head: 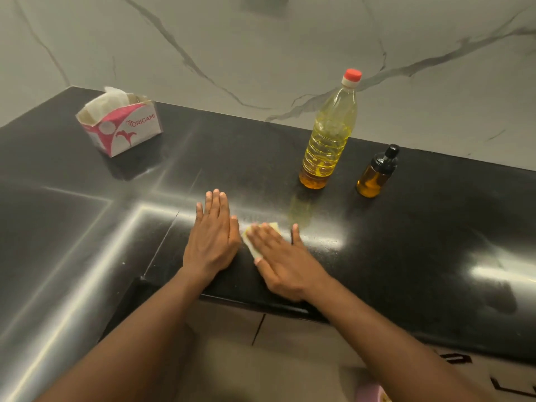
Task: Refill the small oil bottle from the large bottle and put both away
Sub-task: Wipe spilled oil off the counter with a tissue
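Pressure is what this wipe calls for, by my reading: the right hand [282,262] lies flat, fingers straight and spread, on a pale yellowish folded wipe [249,242] at the lower centre of the frame, and oil on a glossy black countertop [420,227] smears rather than lifts unless the pad is pushed down evenly and drawn in one direction. Turning the wipe to a fresh face would help (a tissue box [121,129] stands in the upper left, well apart, if another sheet is wanted). The left hand [213,239] rests just beside the right, palm down and fingers straight together, holding nothing; it serves as a brace. Both bottles stand upright and capped, up and to the right of the hands: the large oil bottle [327,134], red-capped and partly full, is the nearer, above the right hand's fingertips with bare counter between; the small oil bottle [374,177], amber with a black top, stands to its right, apart from it. Neither is touched, so putting them away seems not yet begun.
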A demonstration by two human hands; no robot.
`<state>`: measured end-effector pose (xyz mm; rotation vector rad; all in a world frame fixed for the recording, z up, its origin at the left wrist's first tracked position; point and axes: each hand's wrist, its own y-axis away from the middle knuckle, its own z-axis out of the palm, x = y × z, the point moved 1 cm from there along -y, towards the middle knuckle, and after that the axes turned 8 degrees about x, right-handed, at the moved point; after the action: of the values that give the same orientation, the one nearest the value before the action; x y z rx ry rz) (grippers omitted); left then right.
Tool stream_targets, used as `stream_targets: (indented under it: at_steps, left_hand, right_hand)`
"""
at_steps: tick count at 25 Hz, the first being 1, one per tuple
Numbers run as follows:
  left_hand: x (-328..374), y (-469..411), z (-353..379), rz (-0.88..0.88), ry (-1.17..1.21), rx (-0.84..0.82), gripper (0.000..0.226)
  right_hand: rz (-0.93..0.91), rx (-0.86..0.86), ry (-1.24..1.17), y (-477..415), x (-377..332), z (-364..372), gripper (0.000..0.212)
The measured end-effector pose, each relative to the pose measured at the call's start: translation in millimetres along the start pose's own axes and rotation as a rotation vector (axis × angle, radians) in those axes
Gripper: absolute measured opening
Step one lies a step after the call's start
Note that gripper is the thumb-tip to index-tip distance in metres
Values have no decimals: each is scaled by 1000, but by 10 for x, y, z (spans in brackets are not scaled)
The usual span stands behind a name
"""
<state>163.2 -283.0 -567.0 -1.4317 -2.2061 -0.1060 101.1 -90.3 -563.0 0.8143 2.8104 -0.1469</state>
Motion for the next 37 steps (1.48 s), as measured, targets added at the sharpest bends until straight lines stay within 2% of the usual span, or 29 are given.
stream_targets:
  at_steps: [3,5,7,9,11,14,17,20,23,26,29,31,34,37]
  left_hand:
    - [49,199,-34,2,-15,-26,66]
    - [69,309,-52,9,-13,-40,69]
    - [100,431,-66,36,-14,-47,70]
    - [122,536,-90,73,-22,-60,69]
    - [187,634,-85,127,-29,-70,69]
    - [468,752,-4,229,-37,-85,71]
    - [886,801,185,292,-61,-85,70]
    - [1252,840,366,347,-55,-101,65]
    - [1522,999,496,425,-54,-125,65]
    - [1852,1092,617,460,-62,-133,65]
    - [2128,1113,746,438,-85,-147,64]
    - [2257,1186,838,433,-64,-144,63]
    - [2492,1378,970,458,-64,-128,67]
    - [2829,1465,1132,476,-67,-121,69]
  right_hand:
    - [263,-31,67,-315,107,-234,64]
    - [230,-23,41,-270,-75,-211,67]
    - [129,8,-15,197,-306,-31,70]
    - [138,51,-47,803,-341,93,70]
    - [292,67,-2,1063,-97,37,70]
    - [525,21,67,874,179,-226,68]
    - [451,37,39,913,4,-226,67]
    - [421,85,17,1654,-139,-20,71]
    - [592,105,67,2117,194,-148,69]
    - [747,59,88,2043,666,-429,66]
    - [622,92,65,2082,676,-396,66]
    - [537,125,46,2465,596,-235,67]
    - [646,148,93,3082,973,-260,69]
    - [793,104,70,3067,1536,-531,68]
